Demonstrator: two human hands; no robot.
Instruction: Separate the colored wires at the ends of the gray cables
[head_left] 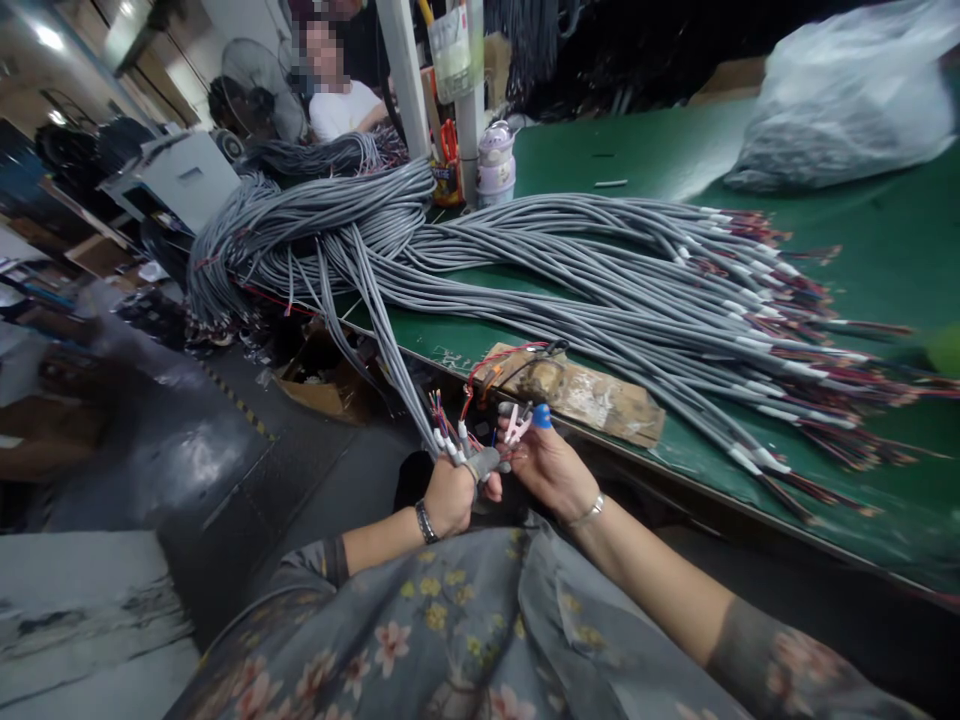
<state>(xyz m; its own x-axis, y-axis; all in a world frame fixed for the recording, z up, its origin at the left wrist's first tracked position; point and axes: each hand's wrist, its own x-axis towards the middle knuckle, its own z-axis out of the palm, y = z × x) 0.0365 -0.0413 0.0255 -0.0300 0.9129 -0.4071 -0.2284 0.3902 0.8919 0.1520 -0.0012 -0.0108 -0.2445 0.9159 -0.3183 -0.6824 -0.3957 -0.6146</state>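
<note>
My left hand (454, 492) is closed round the ends of several grey cables (405, 385) that hang off the table edge, their coloured wire tips sticking up above my fist. A grey cot covers one left finger. My right hand (546, 462) pinches a thin pink-and-white wire end (516, 424) from the same bunch; a blue cot (541, 416) covers one fingertip. Both hands meet just below the edge of the green table (862, 250).
A large heap of grey cables (570, 270) with stripped coloured ends lies across the green table. A taped cardboard piece (592, 395) sits at the table edge. A plastic bag (847, 95) lies far right; a person in white sits at the back left near a fan.
</note>
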